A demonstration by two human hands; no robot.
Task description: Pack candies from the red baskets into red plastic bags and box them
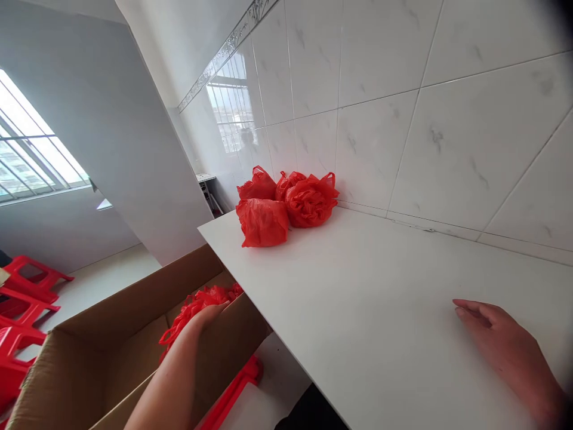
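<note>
My left hand (206, 315) reaches down into an open cardboard box (102, 334) and lies on a heap of red plastic bags (197, 301); its fingers are hidden among them. My right hand (496, 343) rests flat on the white counter (358, 310), fingers stretched out and holding nothing. At the counter's far end, against the tiled wall, sit three stuffed red plastic bags (286, 206), knotted at the top.
The box stands left of the counter's edge. Red plastic stools (22, 298) are stacked on the floor at far left, and another red stool (233, 391) shows under the box. White marbled tiles (403, 119) back the counter. A window (31, 155) is at upper left.
</note>
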